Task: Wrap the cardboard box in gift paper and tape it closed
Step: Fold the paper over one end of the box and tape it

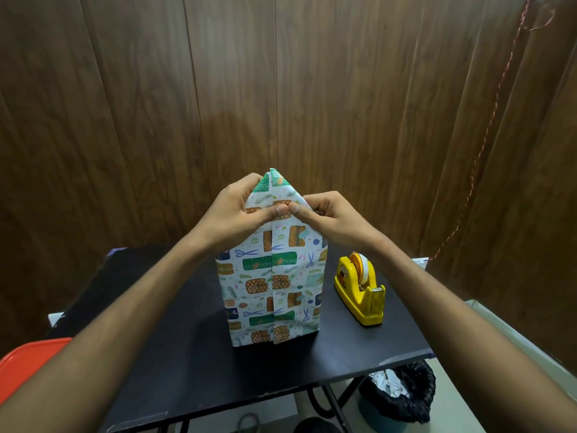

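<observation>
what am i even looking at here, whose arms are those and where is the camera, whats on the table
There is no machine here. The one picture comes from a wide-angle camera worn on a person's head, looking forward and down, so the two bare arms reaching in from the bottom are that person's own.

On the black table stands a box on end, already covered in patterned gift paper, with a seam running down the side facing the camera. At its top, the loose paper rises to a point. The left hand and the right hand pinch that paper from either side, thumbs meeting in the middle, as if folding the end flap.

To the right of the box, apart from it, sits a yellow tape dispenser, untouched. The top end does not look taped yet.
</observation>
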